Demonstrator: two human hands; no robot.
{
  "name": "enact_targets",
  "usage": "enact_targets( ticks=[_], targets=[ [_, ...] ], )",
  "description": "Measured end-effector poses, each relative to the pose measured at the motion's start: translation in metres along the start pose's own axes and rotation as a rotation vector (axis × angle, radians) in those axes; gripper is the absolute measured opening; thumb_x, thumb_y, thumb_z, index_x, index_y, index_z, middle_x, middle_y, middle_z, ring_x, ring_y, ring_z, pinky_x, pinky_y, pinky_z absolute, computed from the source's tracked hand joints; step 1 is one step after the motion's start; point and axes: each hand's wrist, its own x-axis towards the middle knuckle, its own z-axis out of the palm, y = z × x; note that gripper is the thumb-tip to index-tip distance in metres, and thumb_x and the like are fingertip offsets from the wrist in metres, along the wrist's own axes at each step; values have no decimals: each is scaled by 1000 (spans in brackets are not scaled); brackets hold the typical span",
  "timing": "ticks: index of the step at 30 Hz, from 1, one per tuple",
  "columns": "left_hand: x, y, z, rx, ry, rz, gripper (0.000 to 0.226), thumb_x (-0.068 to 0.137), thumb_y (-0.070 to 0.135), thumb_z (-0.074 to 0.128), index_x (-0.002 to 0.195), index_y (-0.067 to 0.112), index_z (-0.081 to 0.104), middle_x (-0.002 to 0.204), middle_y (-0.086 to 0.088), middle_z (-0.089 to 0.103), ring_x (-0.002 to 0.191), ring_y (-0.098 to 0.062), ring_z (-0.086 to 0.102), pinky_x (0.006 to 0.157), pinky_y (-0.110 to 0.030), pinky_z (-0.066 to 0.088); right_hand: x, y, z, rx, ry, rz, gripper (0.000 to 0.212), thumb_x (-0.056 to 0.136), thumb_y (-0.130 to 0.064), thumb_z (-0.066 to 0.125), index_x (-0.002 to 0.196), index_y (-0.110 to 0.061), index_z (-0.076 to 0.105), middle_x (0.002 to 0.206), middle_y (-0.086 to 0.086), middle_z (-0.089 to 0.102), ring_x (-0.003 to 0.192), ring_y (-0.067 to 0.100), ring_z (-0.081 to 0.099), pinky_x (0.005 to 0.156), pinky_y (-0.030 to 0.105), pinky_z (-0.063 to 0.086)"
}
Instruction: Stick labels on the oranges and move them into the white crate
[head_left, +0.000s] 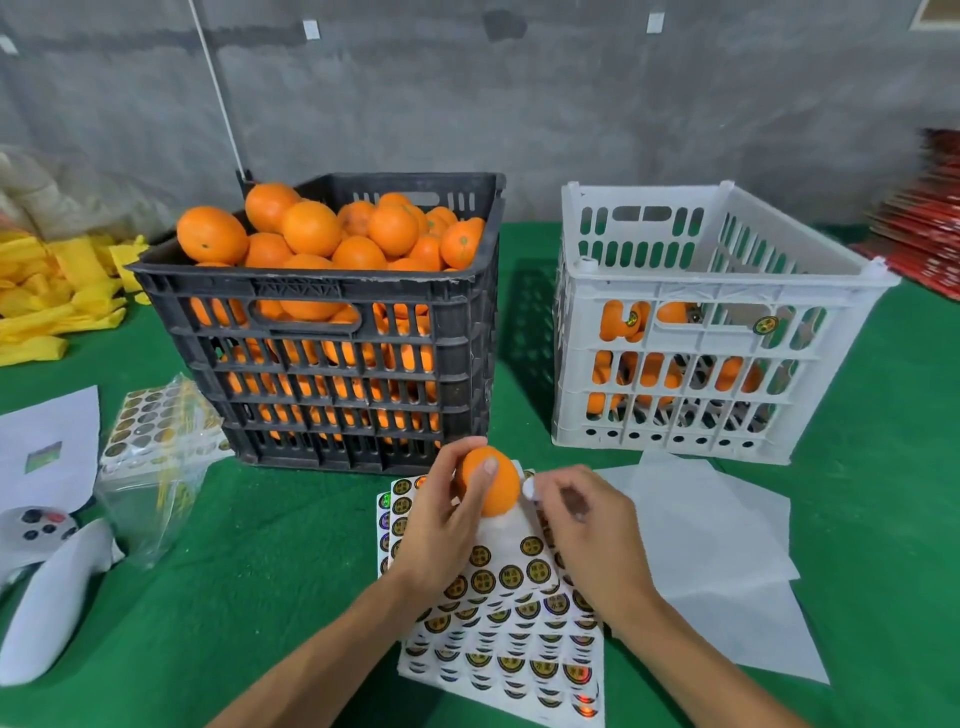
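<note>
My left hand (441, 525) grips an orange (491, 486) just above the label sheets (498, 618) lying on the green table. My right hand (582, 525) pinches a small round label (529, 489), its white back showing, right beside the orange. The black crate (332, 317) at the back left is heaped with oranges. At the back right stands the white crate (701, 332), with several labelled oranges low inside it.
White backing papers (711, 551) lie to the right of the sheets. A clear bag of label sheets (156, 441), a white paper (49, 447) and a white controller (41, 577) lie at the left. Yellow wrappers (57, 291) pile at the far left.
</note>
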Motion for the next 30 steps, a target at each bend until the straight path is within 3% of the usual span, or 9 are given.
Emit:
enact_targets(
  ticks=[4,7,10,16,18,22,24,27,30],
  targets=[
    [-3,-4,0,142,-107,33,52,97,71,53,141,43,50,129,20,59,115,-8,63,88,-23,55,8,-4,-5,-258,319,-232,20,103,-35,55,96,-23,70,97,-17,66,94,6,59,79,33,52],
    [-3,-2,1,139,-96,53,49,97,71,53,138,44,52,127,17,60,115,-11,63,89,-22,55,3,-2,1,-393,215,-473,14,102,-27,62,101,-19,74,104,-12,67,94,11,57,80,32,48],
    [-2,3,0,83,-67,52,43,99,67,53,134,42,56,124,13,65,114,-15,66,90,-23,55,-2,0,6,-363,106,-524,15,102,-21,64,112,-20,75,114,-11,66,102,10,58,83,32,51],
    [9,26,3,-32,65,37,30,101,42,53,126,30,65,117,2,71,106,-20,70,87,-33,59,-8,-13,7,-642,-93,-565,59,107,-51,39,157,-19,39,162,-7,38,141,12,44,115,35,42],
    [14,49,6,-48,78,47,35,100,46,50,130,33,63,126,3,68,112,-13,68,94,-35,59,-2,-24,2,-745,4,-626,70,101,-55,50,156,-13,39,163,-1,37,142,15,46,114,33,43],
    [33,112,12,-57,3,136,53,100,59,43,149,39,51,147,13,55,131,-4,57,108,-34,52,39,-62,-28,-725,329,-785,61,98,-45,66,145,-7,55,152,6,52,131,22,58,107,38,50],
    [52,148,15,-10,-86,240,58,103,57,42,158,37,40,158,16,44,142,1,45,115,-24,41,66,-86,-51,-730,466,-815,59,98,-43,68,141,-4,58,147,10,57,127,25,60,106,39,49],
    [95,197,16,277,-195,442,54,110,45,40,162,29,33,162,15,37,146,7,35,118,-12,28,101,-113,-86,-776,581,-739,61,95,-34,74,142,0,56,142,16,60,124,31,62,102,42,49],
    [139,225,-4,601,-185,576,46,111,40,43,152,21,48,152,5,53,139,-5,48,116,-23,37,126,-123,-113,-836,572,-586,63,92,-23,77,145,-2,52,145,19,56,124,37,60,103,47,50]
  ],
)
